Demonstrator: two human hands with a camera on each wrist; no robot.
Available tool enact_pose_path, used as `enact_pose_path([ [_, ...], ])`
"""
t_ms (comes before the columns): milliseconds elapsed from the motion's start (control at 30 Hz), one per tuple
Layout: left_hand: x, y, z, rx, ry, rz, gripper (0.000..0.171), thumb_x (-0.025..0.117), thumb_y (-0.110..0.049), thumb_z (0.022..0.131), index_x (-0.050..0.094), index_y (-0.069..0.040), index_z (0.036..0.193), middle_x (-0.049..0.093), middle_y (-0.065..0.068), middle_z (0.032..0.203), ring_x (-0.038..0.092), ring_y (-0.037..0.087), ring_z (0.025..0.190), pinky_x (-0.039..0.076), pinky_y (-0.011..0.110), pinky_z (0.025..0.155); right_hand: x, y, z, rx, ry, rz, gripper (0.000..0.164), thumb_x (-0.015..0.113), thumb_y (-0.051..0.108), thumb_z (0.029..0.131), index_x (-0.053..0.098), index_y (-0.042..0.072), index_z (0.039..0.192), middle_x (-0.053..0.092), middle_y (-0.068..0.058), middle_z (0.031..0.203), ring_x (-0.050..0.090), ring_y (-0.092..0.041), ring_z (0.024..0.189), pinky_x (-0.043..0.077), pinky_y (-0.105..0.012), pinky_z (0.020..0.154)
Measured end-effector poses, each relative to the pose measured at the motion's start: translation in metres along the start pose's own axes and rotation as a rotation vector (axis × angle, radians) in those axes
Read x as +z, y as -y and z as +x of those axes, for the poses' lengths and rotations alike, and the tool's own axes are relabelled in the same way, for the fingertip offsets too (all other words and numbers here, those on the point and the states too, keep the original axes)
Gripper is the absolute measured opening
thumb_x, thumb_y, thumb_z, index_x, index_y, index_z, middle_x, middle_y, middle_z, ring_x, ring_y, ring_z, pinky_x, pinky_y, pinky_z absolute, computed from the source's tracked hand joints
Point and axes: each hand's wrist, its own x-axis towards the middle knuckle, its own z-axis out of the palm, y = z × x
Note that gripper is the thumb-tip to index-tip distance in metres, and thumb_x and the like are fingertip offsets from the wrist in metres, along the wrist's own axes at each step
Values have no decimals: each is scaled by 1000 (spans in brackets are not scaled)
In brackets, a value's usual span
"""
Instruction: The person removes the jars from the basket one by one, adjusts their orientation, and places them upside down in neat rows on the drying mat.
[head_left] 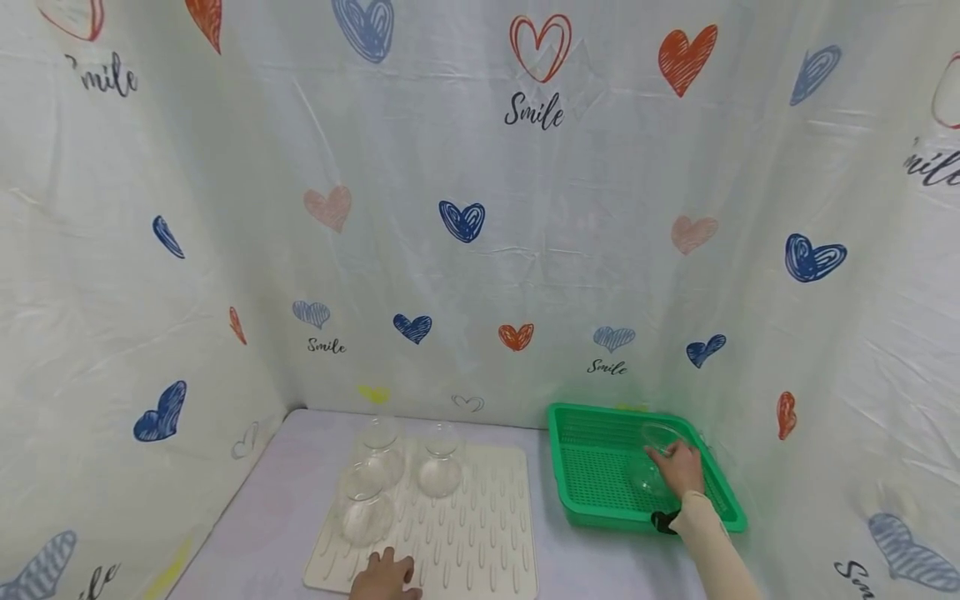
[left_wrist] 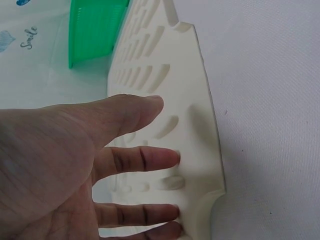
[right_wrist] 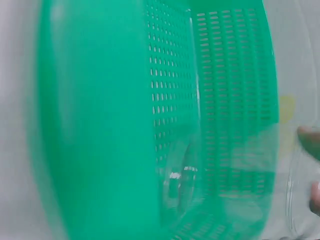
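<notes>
At the right, my right hand (head_left: 681,468) reaches over the green plastic basket (head_left: 600,518). Its thumb and fingers pinch the rim of a clear glass vessel (head_left: 647,478), which overlaps the basket's inside. In the right wrist view only the fingertips (right_wrist: 311,142) show at the right edge, beside the transparent glass wall (right_wrist: 250,170). My left hand (head_left: 384,577) is at the front of the cream drying mat (head_left: 480,533), fingers spread and holding nothing. Three clear rounded glass vessels, a front one (head_left: 366,518), a back one (head_left: 382,462) and another (head_left: 439,475), stand on the mat.
The mat has raised oval ridges and lies on a pale table (head_left: 262,508). A white curtain (head_left: 480,275) printed with hearts and lettering encloses the back and both sides. The basket's raised, slotted walls stand close to the curtain at the back right.
</notes>
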Motion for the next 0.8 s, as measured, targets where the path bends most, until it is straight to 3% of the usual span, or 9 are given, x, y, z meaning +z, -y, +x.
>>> enact_pose_path([
  [267,1,0,-1,10,-11,-10,28,75,-36,79,56,-16,78,46,6,83,44,25,78,49,43,63,-3,26,0,-70,-148,-40,59,64,55,87,41,0,93,43,-24,106,44,-29,74,38,-38,59],
  [400,1,-1,-1,17,-17,-6,28,76,-36,79,56,-16,78,46,6,83,44,25,77,49,43,63,-9,45,-4,-188,-173,-98,56,69,48,86,41,0,93,42,-28,116,44,-27,72,36,-35,55],
  [567,1,-2,-2,0,-24,-4,28,76,-36,78,56,-16,78,47,6,83,44,25,78,50,43,63,-13,73,-13,-397,-242,-210,53,77,41,79,41,4,91,43,-29,124,49,-30,72,40,-38,52],
  [667,-1,-3,-2,-12,-21,-16,28,76,-35,78,56,-16,77,48,6,83,44,25,78,50,44,63,-15,93,-20,-506,-301,-265,53,81,39,73,46,4,91,46,-30,128,57,-41,89,49,-51,67],
  [800,-2,-6,-2,-17,-15,-27,28,76,-35,78,56,-15,76,48,7,82,44,25,77,50,44,63,-17,119,-31,-607,-343,-313,58,83,39,68,52,4,102,47,-30,133,55,-48,109,45,-64,86],
])
